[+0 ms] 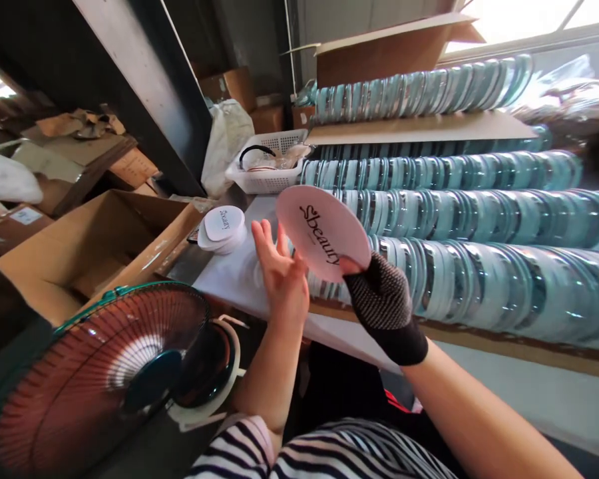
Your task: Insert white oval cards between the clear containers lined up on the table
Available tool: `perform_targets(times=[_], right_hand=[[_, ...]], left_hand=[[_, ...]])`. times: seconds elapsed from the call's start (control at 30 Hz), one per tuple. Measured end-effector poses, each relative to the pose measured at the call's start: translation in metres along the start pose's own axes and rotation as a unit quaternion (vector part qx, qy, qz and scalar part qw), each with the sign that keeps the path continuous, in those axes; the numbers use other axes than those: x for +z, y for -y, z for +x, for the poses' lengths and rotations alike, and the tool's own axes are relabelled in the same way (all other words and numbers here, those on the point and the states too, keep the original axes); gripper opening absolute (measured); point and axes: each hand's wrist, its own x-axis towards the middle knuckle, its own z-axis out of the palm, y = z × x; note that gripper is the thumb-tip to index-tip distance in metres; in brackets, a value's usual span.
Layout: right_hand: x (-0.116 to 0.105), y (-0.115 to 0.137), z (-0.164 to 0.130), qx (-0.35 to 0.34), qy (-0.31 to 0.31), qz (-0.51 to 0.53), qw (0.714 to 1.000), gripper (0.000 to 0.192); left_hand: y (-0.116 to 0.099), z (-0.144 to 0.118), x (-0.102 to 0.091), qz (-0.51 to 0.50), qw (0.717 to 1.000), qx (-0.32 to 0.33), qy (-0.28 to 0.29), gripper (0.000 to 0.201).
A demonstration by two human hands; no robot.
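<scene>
- Disc (314,223): pink, with dark lettering on the face turned toward the wearer; it is held up, tilted, over the near part of the table (229,271), between the two hands.
- Right hand (384,296): in a dark, dotted glove, clamped on the disc's lower right edge, the thumb lying on the lettered face; the rest of the disc reaches up and leftward from this grip.
- Left hand (282,279): bare, fingers apart, at the disc's lower left edge; the disc hides part of it, and whether the two touch I cannot tell.
- Stack (222,233): similar pale discs on the table, left of the left hand and apart from it, the top one lettered.
- Glass rows (474,216): beyond and right of the held disc.
- Basket (279,182): white, behind the disc.
- Fan (100,379): left of the left forearm.
</scene>
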Motion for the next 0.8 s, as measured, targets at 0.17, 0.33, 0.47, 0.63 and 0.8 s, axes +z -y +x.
perform_targets(times=[0.17,0.33,0.47,0.63,0.8], right_hand=[[-0.016,-0.007,-0.003,0.072,-0.010,0.201,0.977,0.029],[-0.021,-0.006,-0.005,0.093,-0.044,0.202,0.974,0.027],[-0.020,-0.008,-0.006,0.119,-0.019,0.275,0.954,0.031],[-0.017,-0.011,-0.008,0.202,0.035,0.352,0.913,0.042],[-0.011,-0.014,-0.013,0.249,0.061,0.389,0.885,0.047]], left_hand=[[0.007,0.001,-0.018,-0.020,0.987,-0.156,0.007,0.026],[0.007,-0.007,-0.022,0.022,0.991,-0.131,0.021,0.026],[0.001,-0.011,-0.020,0.018,0.991,-0.131,0.038,0.031],[-0.004,-0.019,-0.018,-0.062,0.974,-0.166,0.144,0.049],[-0.006,-0.023,-0.015,-0.102,0.960,-0.171,0.197,0.059]])
